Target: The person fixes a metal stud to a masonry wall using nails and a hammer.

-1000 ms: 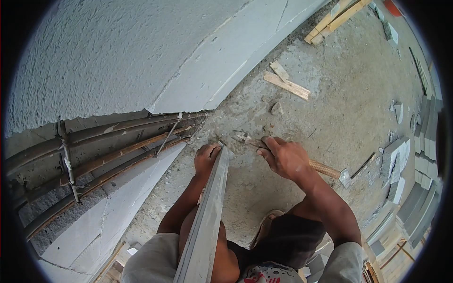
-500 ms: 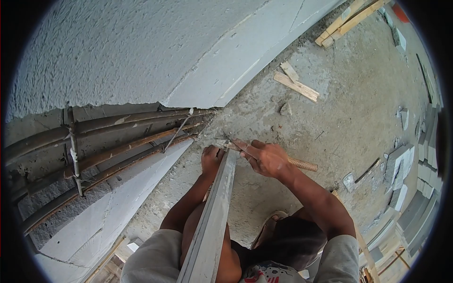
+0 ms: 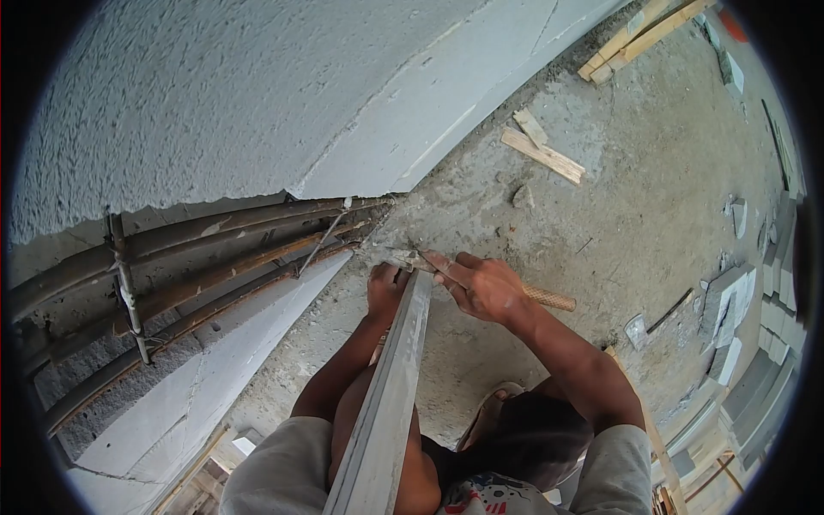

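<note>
A long grey bar [image 3: 390, 390] with grooves along its side runs from the bottom of the view, between my arms, up to both hands. At its far end, my left hand [image 3: 386, 290] is closed with the fingers curled in against the bar's left side. My right hand [image 3: 482, 287] is wrapped round a hand tool with a tan, textured handle [image 3: 549, 298], which sticks out to the right. The tool's pale, smeared front end [image 3: 402, 257] lies across the bar's tip, right by the left fingertips. My right palm hides the tool's middle.
A pale block wall [image 3: 360, 103] rises on the left, with rusty reinforcing bars [image 3: 197, 270] in its gap. Broken wood pieces [image 3: 542, 154] lie on the rough concrete floor [image 3: 635, 215]. Timber planks [image 3: 644, 39] rest at the upper right, and grey blocks [image 3: 728, 296] on the right.
Both hands keep nearly the same place at the bar's end, the right hand having shifted very slightly. The view has moved a little; the grips look the same.
</note>
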Motion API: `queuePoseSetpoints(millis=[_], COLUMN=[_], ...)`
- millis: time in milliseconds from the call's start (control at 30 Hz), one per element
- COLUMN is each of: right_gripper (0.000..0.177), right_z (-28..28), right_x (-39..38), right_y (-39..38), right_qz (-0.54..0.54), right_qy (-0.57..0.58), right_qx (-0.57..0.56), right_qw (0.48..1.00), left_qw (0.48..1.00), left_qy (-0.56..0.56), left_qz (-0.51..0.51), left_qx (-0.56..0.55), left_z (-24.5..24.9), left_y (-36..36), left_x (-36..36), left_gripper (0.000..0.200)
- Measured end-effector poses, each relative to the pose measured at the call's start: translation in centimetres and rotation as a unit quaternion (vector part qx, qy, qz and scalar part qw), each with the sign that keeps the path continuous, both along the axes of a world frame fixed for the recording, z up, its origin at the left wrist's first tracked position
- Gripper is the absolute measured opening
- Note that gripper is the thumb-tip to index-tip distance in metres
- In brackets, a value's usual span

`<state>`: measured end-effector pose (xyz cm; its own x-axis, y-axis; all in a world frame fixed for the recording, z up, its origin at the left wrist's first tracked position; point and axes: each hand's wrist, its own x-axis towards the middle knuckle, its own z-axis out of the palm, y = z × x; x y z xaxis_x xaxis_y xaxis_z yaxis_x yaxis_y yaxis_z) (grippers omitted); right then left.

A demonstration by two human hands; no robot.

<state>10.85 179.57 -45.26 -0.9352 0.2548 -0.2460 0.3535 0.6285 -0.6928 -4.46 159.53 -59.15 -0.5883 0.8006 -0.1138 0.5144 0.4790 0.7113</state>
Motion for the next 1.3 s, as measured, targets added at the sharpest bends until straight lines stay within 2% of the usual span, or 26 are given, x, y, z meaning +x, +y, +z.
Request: queuePoseSetpoints(millis=[33,167,233,267,367,433,567,633,667,767,833,967,1033,1167,1233,1300], right_gripper=[0.047,0.048,0.046,0.046,0.046,0.046,0.046,0.049,0.049,0.045,0.045,0.044,0.045,0.047,0.048,0.049], right_z=[0.5,-1.5,-2.3,-2.5,-0.7,0.4,-0.7,-3.6,-4.0,-1.8,-0.2,-0.7,-3.1,-3.7,-1.6,-0.1], right_x=[-0.1,0.1,0.0,0.2,0.0,-0.3,-0.1,0.1,0.4,0.1,-0.1,0.2,0.5,0.7,0.3,0.1], right_y=[0.1,-0.6,-0.2,-0.1,0.1,0.3,-0.2,-0.4,-0.5,-0.3,0.3,-0.2,-0.8,-1.1,-0.4,-0.1], right_qz=[-0.009,-0.008,0.015,0.013,-0.005,-0.042,-0.032,0.044,0.041,0.015,-0.021,-0.032,0.044,0.021,0.007,-0.004], right_qy=[0.016,0.019,-0.051,-0.05,-0.014,0.055,0.08,-0.01,-0.01,-0.005,0.053,0.1,-0.021,-0.032,0.021,0.061], right_qx=[-0.011,0.005,0.039,0.041,0.026,-0.004,-0.021,0.087,0.088,0.063,0.023,-0.005,0.085,0.079,0.05,0.031], right_qw=[1.0,1.0,0.998,0.998,1.0,0.998,0.996,0.995,0.995,0.998,0.998,0.994,0.995,0.996,0.998,0.998], left_qw=[0.999,0.999,1.0,1.0,1.0,1.0,1.0,0.998,0.998,0.999,1.0,0.999,0.999,0.997,0.999,1.0], left_qy=[-0.008,-0.024,0.009,0.01,0.017,-0.006,-0.017,0.019,0.02,0.008,0.009,0.033,0.023,0.043,-0.013,-0.007], left_qz=[0.01,0.016,-0.019,-0.02,-0.006,-0.007,0.024,-0.026,-0.029,-0.004,-0.006,-0.004,-0.009,-0.049,-0.015,0.005], left_qx=[0.033,0.02,-0.019,-0.017,-0.014,0.003,0.005,-0.044,-0.043,-0.049,-0.017,0.017,-0.022,-0.041,-0.037,-0.003], left_z=[-0.2,0.3,0.9,1.1,1.5,0.4,-0.8,0.2,0.8,1.9,1.8,-0.2,-0.4,0.9,-0.3,-1.4], left_y=[0.0,0.0,0.2,0.6,0.5,0.3,-0.5,-0.1,0.3,0.4,0.8,-0.2,-0.3,0.1,-0.3,-0.7], left_x=[0.0,0.0,-0.2,-0.3,0.0,-0.1,-0.1,-0.4,-0.5,0.1,-0.1,-0.2,-0.3,-0.4,-0.3,-0.1], left_gripper=[0.009,0.01,0.011,0.011,0.011,0.012,0.012,0.012,0.012,0.013,0.013,0.013,0.012,0.012,0.012,0.013])
